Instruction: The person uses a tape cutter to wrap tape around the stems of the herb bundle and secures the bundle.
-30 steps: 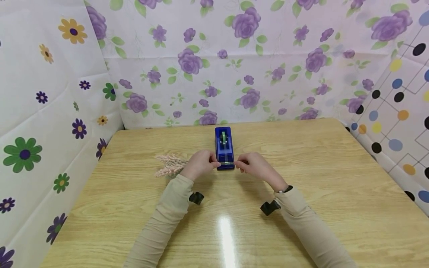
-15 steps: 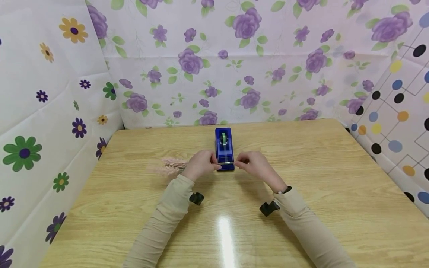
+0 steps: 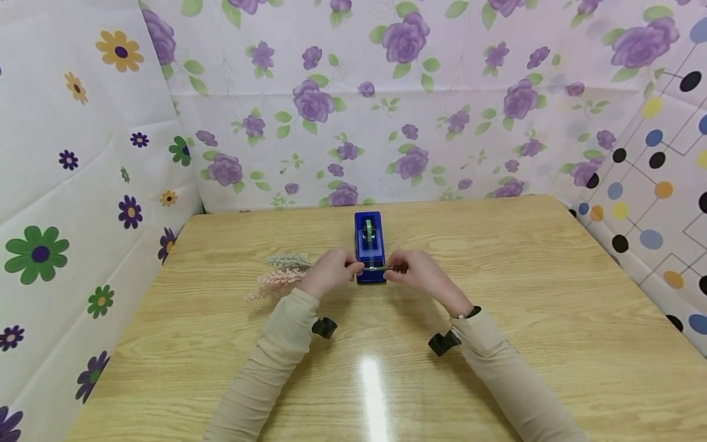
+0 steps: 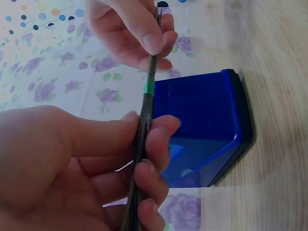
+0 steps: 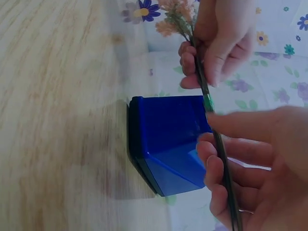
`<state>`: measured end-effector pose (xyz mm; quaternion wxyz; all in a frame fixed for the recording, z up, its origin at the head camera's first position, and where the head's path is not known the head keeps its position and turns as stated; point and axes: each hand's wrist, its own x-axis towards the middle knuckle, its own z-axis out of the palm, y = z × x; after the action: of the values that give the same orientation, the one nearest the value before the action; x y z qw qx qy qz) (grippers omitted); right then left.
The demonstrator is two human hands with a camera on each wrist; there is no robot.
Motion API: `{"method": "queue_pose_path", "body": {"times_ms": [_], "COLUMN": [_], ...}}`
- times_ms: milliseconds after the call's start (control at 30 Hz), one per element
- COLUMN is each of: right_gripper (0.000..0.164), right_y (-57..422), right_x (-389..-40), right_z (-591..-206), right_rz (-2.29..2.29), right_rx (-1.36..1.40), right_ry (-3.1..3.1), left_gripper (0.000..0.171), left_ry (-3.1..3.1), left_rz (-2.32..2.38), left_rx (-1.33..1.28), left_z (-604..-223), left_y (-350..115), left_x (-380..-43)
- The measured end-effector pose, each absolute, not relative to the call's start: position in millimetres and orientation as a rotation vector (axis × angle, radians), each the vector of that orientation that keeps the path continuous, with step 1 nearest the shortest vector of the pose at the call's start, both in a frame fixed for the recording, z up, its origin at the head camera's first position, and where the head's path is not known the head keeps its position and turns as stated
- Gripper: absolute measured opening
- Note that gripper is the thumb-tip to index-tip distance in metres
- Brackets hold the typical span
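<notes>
A small bunch of artificial flowers, pink and pale grey-green, juts out left of my left hand. That hand pinches the dark stems between thumb and curled fingers. My right hand holds the same stems further along, thumb against fingers. Between the hands a band of green tape circles the stems. Just beyond them stands a blue tape dispenser carrying a green-edged roll; a clear strip runs to its front end. The stems lie crosswise over that front end in the head view.
The wooden table spreads out on every side of the dispenser. Behind it hangs a white cloth with purple roses. Patterned cloths also line the left and right sides. Each wrist wears a small black camera.
The flower heads have turned about the stems, so the grey-green sprig now shows above the pink ones. My right fingers have shifted on the stems; both hands stay almost in place.
</notes>
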<state>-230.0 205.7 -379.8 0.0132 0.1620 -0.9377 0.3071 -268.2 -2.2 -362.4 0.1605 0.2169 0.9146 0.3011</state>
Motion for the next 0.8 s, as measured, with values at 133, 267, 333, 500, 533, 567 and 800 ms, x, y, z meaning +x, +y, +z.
{"method": "queue_pose_path", "body": {"times_ms": [133,267,333,500,533,567,800], "right_gripper": [0.021,0.023,0.019,0.01,0.009,0.009,0.015], "right_y": [206,205,204,202,202,202,205], "right_x": [-231,-231,-231,-232,-232,-232,-234], "right_z": [-380,-381,-381,-382,-383,-383,-385], "right_rz": [1.005,1.013,0.985,0.944,0.937,0.936,0.985], "right_rx": [0.527,0.482,0.471,0.435,0.434,0.434,0.474], "right_ry": [-2.949,-2.932,-2.917,-2.879,-2.873,-2.869,-2.947], "left_gripper": [0.026,0.021,0.02,0.018,0.018,0.018,0.013], "left_ry": [2.643,2.674,2.682,2.694,2.695,2.693,2.693], "left_rz": [0.854,0.853,0.863,0.878,0.879,0.88,0.881], "left_rx": [0.598,0.593,0.583,0.563,0.563,0.563,0.618], "left_z": [-363,-366,-367,-369,-369,-369,-373], "left_y": [-2,-2,-1,0,0,0,0], "left_x": [-268,-269,-270,-271,-271,-271,-273]}}
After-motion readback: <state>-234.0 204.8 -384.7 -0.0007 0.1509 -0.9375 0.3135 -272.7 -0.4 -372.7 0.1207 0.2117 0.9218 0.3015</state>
